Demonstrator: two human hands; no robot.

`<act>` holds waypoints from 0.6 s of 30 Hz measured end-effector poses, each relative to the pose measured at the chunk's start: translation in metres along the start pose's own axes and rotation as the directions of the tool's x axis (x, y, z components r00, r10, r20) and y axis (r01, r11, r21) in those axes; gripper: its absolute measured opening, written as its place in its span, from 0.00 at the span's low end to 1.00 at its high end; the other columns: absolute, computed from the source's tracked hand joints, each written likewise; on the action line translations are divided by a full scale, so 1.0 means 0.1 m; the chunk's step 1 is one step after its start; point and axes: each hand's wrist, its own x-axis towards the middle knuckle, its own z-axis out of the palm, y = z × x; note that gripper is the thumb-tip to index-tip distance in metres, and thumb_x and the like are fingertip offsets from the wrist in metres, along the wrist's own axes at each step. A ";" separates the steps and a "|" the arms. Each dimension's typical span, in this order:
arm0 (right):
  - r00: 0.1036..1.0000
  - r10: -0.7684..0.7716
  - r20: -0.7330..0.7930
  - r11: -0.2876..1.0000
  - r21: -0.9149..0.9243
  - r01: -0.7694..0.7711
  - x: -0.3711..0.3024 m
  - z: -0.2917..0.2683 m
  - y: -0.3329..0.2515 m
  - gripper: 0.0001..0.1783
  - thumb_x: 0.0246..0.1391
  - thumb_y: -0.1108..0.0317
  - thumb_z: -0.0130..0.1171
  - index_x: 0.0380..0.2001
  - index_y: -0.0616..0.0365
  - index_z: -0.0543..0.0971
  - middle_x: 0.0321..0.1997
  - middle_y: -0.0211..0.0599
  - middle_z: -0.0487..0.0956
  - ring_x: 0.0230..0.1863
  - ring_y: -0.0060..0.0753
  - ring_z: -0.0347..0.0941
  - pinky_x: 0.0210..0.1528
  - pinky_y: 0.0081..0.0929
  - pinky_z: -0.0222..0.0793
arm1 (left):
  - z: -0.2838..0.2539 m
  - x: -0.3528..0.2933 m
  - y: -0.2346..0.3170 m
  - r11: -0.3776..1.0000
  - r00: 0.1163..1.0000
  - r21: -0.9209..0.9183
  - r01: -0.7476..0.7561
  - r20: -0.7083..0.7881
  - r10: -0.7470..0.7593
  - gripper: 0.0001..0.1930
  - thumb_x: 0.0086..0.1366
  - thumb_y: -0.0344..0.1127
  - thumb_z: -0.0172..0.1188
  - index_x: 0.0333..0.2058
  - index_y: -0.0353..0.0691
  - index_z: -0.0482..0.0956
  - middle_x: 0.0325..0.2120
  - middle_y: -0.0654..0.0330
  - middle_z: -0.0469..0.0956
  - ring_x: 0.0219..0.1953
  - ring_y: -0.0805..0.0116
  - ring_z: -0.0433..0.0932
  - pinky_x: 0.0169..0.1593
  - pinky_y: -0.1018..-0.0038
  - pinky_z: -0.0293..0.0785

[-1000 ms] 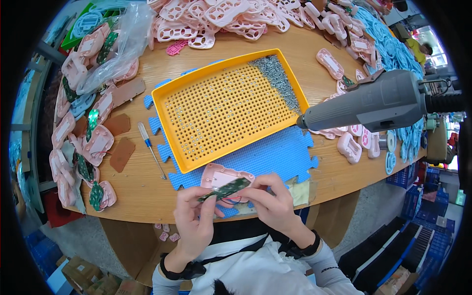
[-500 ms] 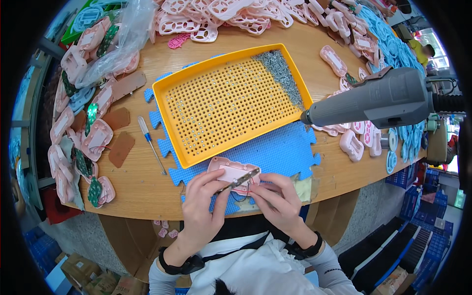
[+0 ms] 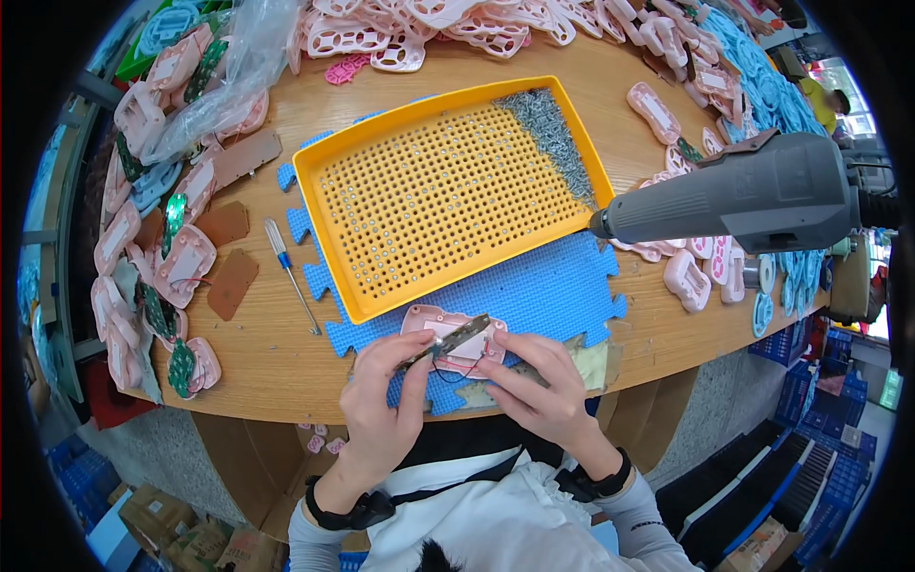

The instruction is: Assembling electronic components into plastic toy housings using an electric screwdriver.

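My left hand [image 3: 379,405] pinches a narrow circuit board [image 3: 464,336] between thumb and fingers, tilted and seen nearly edge-on. Beneath the board lies a pink plastic shell [image 3: 426,316], open side up, on the blue foam mat [image 3: 562,286]. Thin red and black wires [image 3: 456,368] loop from the board over the shell's near side. My right hand [image 3: 551,393] has its fingertips closed about the shell's right edge, close to the wires; whether a wire is between them is hidden.
Beyond my hands, a yellow perforated tray [image 3: 329,238] holds loose screws [image 3: 545,133]. A grey electric screwdriver [image 3: 734,195] points in from the right. A hand screwdriver [image 3: 291,275] lies left of the mat. Pink shells with green boards [image 3: 181,257] crowd the left; blue parts [image 3: 762,86] fill the far right.
The board has shifted slightly left and down in my left hand. My right fingers have spread from the wire at the board toward the shell's right edge.
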 end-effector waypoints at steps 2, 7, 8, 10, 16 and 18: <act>1.000 0.006 0.018 0.999 -0.042 -0.005 0.02 0.01 -0.03 0.19 0.35 0.74 0.68 0.37 0.57 0.81 0.46 0.40 0.76 0.41 0.39 0.73 0.42 0.29 0.71 | 0.00 0.01 0.00 0.999 1.000 0.020 -0.027 -0.001 0.027 0.11 0.54 0.20 0.60 0.37 0.33 0.73 0.35 0.52 0.79 0.37 0.55 0.77 0.42 0.68 0.71; 1.000 -0.031 0.006 0.995 -0.097 0.031 -0.03 0.04 0.02 0.19 0.34 0.75 0.66 0.36 0.56 0.81 0.44 0.39 0.76 0.42 0.37 0.73 0.40 0.27 0.72 | -0.03 0.06 0.01 0.986 0.989 0.094 -0.136 0.073 0.129 0.12 0.52 0.21 0.61 0.37 0.33 0.73 0.36 0.52 0.78 0.37 0.55 0.76 0.43 0.67 0.71; 0.999 -0.036 -0.003 0.995 -0.098 0.036 -0.04 0.05 0.03 0.18 0.34 0.75 0.66 0.36 0.57 0.81 0.44 0.38 0.76 0.41 0.37 0.73 0.40 0.27 0.72 | -0.03 0.10 0.03 0.971 0.977 0.129 -0.202 0.098 0.190 0.12 0.52 0.21 0.62 0.37 0.34 0.73 0.36 0.51 0.78 0.37 0.54 0.76 0.43 0.66 0.71; 0.999 -0.048 -0.013 0.995 -0.093 0.047 -0.04 0.05 0.03 0.18 0.34 0.75 0.65 0.36 0.57 0.82 0.43 0.38 0.77 0.41 0.36 0.73 0.39 0.26 0.73 | -0.04 0.15 0.06 0.950 0.967 0.191 -0.245 0.116 0.226 0.13 0.51 0.22 0.63 0.36 0.34 0.72 0.37 0.52 0.78 0.38 0.54 0.76 0.43 0.66 0.70; 0.997 -0.052 -0.056 0.994 -0.095 0.047 -0.03 0.06 0.06 0.18 0.34 0.77 0.64 0.35 0.59 0.81 0.43 0.41 0.77 0.42 0.38 0.75 0.40 0.27 0.74 | -0.02 0.22 0.05 0.903 0.950 0.297 -0.311 0.135 0.283 0.13 0.49 0.22 0.63 0.33 0.34 0.70 0.39 0.52 0.77 0.40 0.53 0.75 0.44 0.65 0.70; 0.997 -0.043 -0.062 0.996 -0.083 0.038 -0.02 0.06 0.06 0.18 0.34 0.77 0.63 0.35 0.59 0.81 0.43 0.42 0.77 0.42 0.39 0.75 0.41 0.28 0.74 | -0.06 0.25 0.04 0.919 0.949 0.254 -0.302 0.176 0.263 0.12 0.50 0.18 0.60 0.33 0.34 0.69 0.39 0.50 0.77 0.43 0.53 0.75 0.45 0.67 0.71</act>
